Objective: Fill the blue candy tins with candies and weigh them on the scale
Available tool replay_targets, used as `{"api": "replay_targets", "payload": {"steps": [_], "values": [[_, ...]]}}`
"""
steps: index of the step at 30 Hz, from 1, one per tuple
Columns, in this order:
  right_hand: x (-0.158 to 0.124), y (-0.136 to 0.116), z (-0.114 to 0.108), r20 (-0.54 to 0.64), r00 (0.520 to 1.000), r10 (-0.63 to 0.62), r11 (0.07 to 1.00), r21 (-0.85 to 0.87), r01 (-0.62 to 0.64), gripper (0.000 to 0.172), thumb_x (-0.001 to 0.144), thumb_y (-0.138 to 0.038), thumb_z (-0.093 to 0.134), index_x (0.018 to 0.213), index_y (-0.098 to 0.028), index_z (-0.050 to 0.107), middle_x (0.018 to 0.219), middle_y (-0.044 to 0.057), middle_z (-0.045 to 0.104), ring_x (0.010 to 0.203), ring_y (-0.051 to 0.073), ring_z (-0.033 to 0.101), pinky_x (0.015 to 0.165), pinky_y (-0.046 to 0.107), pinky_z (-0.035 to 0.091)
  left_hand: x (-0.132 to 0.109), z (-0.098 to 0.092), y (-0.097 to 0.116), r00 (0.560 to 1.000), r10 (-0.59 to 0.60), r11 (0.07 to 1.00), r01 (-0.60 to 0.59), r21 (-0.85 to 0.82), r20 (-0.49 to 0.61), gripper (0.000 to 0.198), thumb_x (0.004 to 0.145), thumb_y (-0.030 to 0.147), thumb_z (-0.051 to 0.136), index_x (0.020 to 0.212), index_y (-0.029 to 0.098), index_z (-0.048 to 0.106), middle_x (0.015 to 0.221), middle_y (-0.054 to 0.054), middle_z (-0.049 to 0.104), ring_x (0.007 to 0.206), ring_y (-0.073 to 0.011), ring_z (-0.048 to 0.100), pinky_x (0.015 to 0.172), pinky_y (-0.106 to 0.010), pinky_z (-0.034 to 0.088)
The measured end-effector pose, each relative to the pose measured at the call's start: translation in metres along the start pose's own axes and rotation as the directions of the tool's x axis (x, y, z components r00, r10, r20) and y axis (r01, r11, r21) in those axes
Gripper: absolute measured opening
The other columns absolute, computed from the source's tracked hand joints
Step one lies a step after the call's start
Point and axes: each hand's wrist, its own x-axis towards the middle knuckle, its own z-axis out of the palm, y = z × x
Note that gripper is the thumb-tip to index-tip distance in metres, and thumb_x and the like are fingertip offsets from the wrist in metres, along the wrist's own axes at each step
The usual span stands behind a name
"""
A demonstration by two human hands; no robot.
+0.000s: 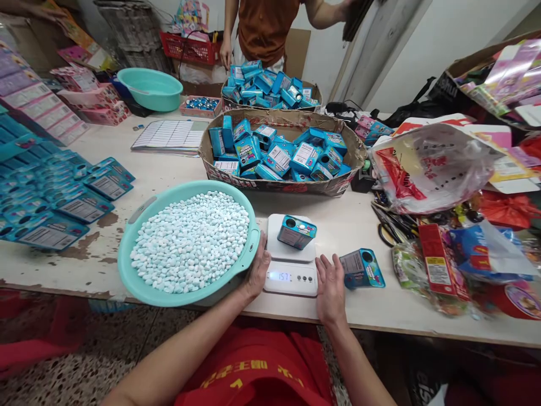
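My left hand lies between the turquoise basin and the kitchen scale, its fingers stretched out along the scale's left side. The basin holds many small white and pale-blue candies. On the platform of the white scale stands a blue candy box with a round hole in its top; the display is lit. At the scale's right edge, my right hand rests with fingers apart and holds nothing. Just beyond it, another blue box with a dark round hole lies on the table.
A cut carton of blue boxes stands behind the scale, with another carton beyond. Flat rows of blue boxes fill the left. Scissors and plastic packaging crowd the right. A person stands across the table.
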Motion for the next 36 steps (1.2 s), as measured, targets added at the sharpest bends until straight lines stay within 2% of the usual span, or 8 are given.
{"api": "replay_targets", "payload": {"steps": [5,9,13,17,22,27,31,36], "values": [[-0.008,0.005,-0.013,0.009,0.999,-0.035,0.998,-0.055,0.035,0.072,0.082,-0.066,0.047,0.136,-0.021,0.029,0.143,0.015,0.034,0.129,0.025,0.041,0.109,0.046,0.031,-0.011,0.002,0.006,0.999,0.03,0.999,-0.032,0.039,0.043,0.066,0.092,0.052,0.032,0.148,0.022,0.016,0.154,-0.009,0.021,0.142,-0.021,0.017,0.117,-0.04,0.011],[-0.021,0.004,-0.029,0.034,0.982,-0.188,0.931,-0.314,0.189,0.057,0.087,-0.057,0.047,0.128,-0.018,0.044,0.135,0.014,0.044,0.126,0.026,0.043,0.107,0.048,0.033,-0.032,-0.009,0.023,0.998,0.064,0.96,-0.065,0.273,0.01,0.056,0.091,0.042,0.042,0.143,0.021,0.032,0.149,-0.01,0.032,0.139,-0.0235,0.027,0.116,-0.043,0.018],[-0.038,0.004,-0.049,0.099,0.889,-0.448,0.726,-0.54,0.426,0.04,0.089,-0.044,0.049,0.117,-0.017,0.054,0.123,0.013,0.051,0.114,0.025,0.051,0.096,0.047,0.044,-0.049,-0.023,0.041,0.963,0.221,0.857,-0.268,0.44,0.156,0.032,0.091,0.029,0.044,0.118,0.02,0.058,0.129,-0.01,0.055,0.121,-0.0214,0.05,0.105,-0.039,0.039],[-0.042,-0.001,-0.05,0.145,0.804,-0.576,0.601,-0.591,0.537,0.032,0.086,-0.035,0.057,0.113,-0.018,0.056,0.114,0.011,0.056,0.106,0.024,0.054,0.093,0.047,0.046,-0.052,-0.027,0.061,0.908,0.348,0.78,-0.419,0.465,0.234,0.021,0.089,0.022,0.047,0.101,0.02,0.065,0.103,-0.007,0.068,0.098,-0.0169,0.063,0.088,-0.03,0.051],[-0.003,-0.02,-0.005,0.178,0.786,-0.592,0.652,-0.467,0.597,0.054,0.077,-0.037,0.068,0.124,-0.019,0.048,0.122,0.012,0.052,0.113,0.024,0.05,0.093,0.042,0.047,-0.039,-0.022,0.096,0.937,0.319,0.863,-0.35,0.364,0.146,0.019,0.087,0.026,0.051,0.097,0.021,0.067,0.093,-0.004,0.07,0.089,-0.0156,0.064,0.082,-0.028,0.051],[0.044,-0.047,0.048,0.307,0.868,-0.39,0.802,-0.349,0.484,0.047,0.071,-0.045,0.068,0.107,-0.017,0.056,0.102,0.008,0.063,0.094,0.023,0.059,0.088,0.041,0.047,-0.008,-0.027,0.115,0.987,0.003,0.994,-0.02,-0.103,-0.158,0.033,0.079,0.039,0.062,0.104,0.018,0.062,0.1,-0.007,0.068,0.095,-0.0197,0.063,0.086,-0.034,0.049],[0.046,-0.086,0.08,0.468,0.75,-0.467,0.678,-0.355,0.644,0.038,0.07,-0.042,0.07,0.1,-0.019,0.062,0.097,0.005,0.063,0.092,0.022,0.058,0.086,0.037,0.045,0.011,-0.039,0.126,0.96,-0.144,0.906,0.03,-0.423,-0.241,0.041,0.078,0.043,0.063,0.109,0.017,0.059,0.115,-0.013,0.063,0.108,-0.0239,0.059,0.094,-0.039,0.044],[0.027,-0.121,0.132,0.644,0.594,-0.483,0.578,-0.275,0.768,0.036,0.073,-0.043,0.07,0.1,-0.02,0.064,0.096,0.004,0.064,0.09,0.021,0.058,0.082,0.034,0.045,0.028,-0.05,0.149,0.962,-0.09,0.872,-0.048,-0.486,-0.257,0.041,0.084,0.041,0.057,0.122,0.026,0.055,0.134,-0.005,0.052,0.128,-0.0203,0.043,0.104,-0.034,0.035]]}}
